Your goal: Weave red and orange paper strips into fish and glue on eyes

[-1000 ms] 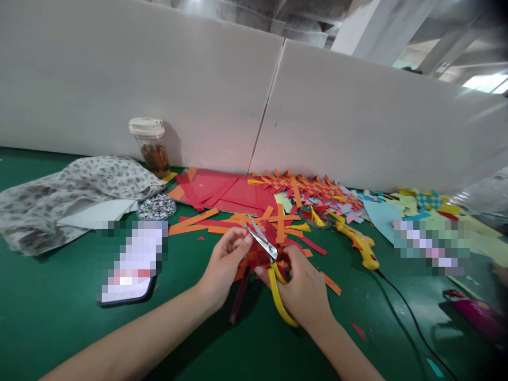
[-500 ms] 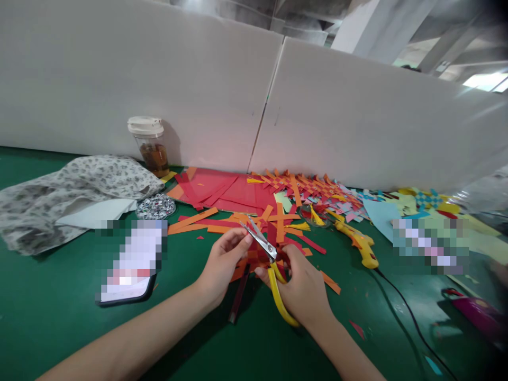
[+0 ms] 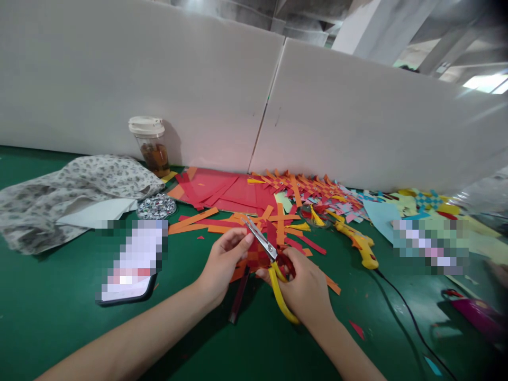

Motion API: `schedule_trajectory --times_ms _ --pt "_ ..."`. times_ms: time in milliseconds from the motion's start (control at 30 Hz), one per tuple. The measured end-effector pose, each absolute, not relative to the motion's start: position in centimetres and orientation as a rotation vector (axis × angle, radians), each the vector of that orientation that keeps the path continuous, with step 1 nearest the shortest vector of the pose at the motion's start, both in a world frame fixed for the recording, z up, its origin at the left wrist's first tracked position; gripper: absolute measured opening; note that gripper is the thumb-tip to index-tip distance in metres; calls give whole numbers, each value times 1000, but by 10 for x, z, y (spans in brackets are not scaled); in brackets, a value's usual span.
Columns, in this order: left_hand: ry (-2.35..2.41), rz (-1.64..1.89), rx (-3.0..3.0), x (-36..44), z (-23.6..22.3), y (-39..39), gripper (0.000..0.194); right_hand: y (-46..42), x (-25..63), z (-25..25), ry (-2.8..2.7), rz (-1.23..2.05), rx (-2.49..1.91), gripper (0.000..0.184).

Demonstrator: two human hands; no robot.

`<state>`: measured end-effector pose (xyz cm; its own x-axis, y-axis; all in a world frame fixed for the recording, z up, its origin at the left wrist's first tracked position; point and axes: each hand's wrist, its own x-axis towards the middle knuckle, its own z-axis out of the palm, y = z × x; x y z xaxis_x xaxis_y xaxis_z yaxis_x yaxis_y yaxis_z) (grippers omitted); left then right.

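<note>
My right hand (image 3: 307, 290) grips yellow-handled scissors (image 3: 273, 267), whose metal blades point up and to the left. My left hand (image 3: 225, 260) pinches the edge of a woven red and orange paper piece (image 3: 254, 259) held between both hands. The blades lie over that piece. Loose orange paper strips (image 3: 193, 220) and red paper sheets (image 3: 222, 191) lie on the green table (image 3: 59, 312) just beyond my hands.
A yellow glue gun (image 3: 357, 243) with a black cord lies to the right. At the left are a phone (image 3: 129, 267), a dish of googly eyes (image 3: 156, 207), a patterned cloth (image 3: 71, 190) and a lidded jar (image 3: 151, 145). White panels (image 3: 198, 90) wall the back.
My right hand and the scissors have shifted slightly down and right, with the blades closing a little. My left hand holds its place.
</note>
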<state>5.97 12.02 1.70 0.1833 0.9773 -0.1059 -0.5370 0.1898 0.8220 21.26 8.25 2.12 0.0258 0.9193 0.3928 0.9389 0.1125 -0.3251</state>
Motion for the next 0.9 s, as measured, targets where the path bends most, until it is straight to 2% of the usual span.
schedule_trajectory --times_ms 167,467,900 --pt "748 1219 776 60 14 121 13 83 212 24 -1830 -9 -1787 31" --pt "868 1240 673 53 5 138 22 94 228 20 -1406 421 -1649 29" --pt "835 1249 694 49 1 143 27 96 226 23 -1367 443 -1731 30"
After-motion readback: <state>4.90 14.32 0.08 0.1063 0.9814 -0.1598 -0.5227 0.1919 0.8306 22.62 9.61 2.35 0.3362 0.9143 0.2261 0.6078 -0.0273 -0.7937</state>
